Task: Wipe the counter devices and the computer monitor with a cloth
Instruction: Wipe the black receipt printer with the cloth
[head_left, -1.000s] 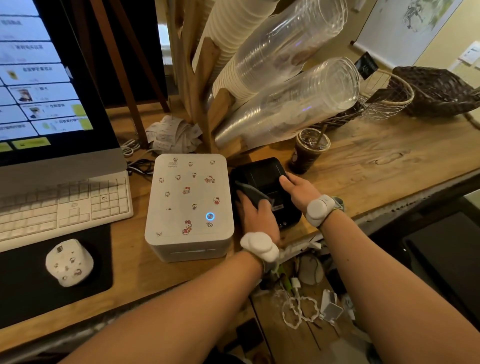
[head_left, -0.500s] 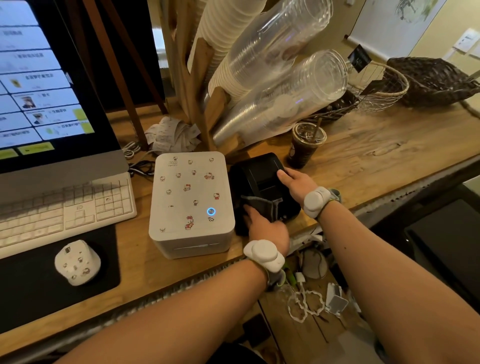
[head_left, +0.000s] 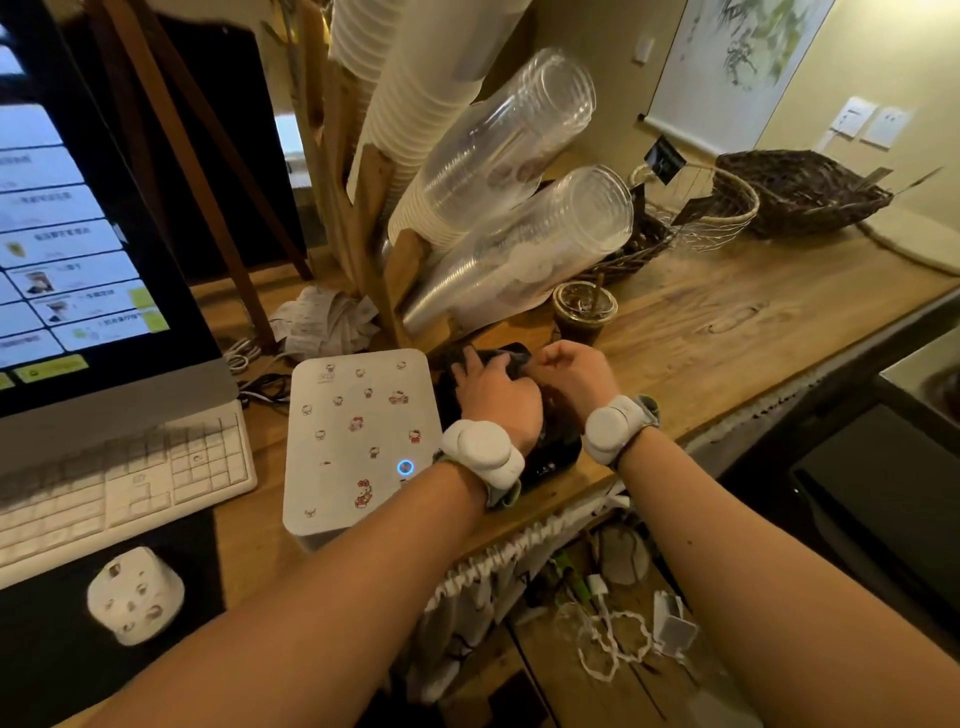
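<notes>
A small black printer (head_left: 553, 457) sits at the counter's front edge, mostly covered by both hands. My left hand (head_left: 496, 392) presses a dark grey cloth (head_left: 511, 358) onto the printer's far top. My right hand (head_left: 574, 374) rests on the printer's right side, fingers curled at the cloth's edge. Left of the printer stands a white box device (head_left: 353, 441) with cartoon stickers and a lit blue ring. The computer monitor (head_left: 78, 249) with a bright menu screen stands at the far left.
A white keyboard (head_left: 119, 483) and a white stickered mouse (head_left: 136, 595) lie below the monitor. Stacked clear cups (head_left: 524, 223) lean on a wooden rack behind the printer. An iced drink cup (head_left: 583, 310), crumpled receipts (head_left: 324, 322) and woven baskets (head_left: 800, 189) sit further back.
My left hand has slid the cloth from the printer's near front up to its far top. My right hand shifted further back along the right side.
</notes>
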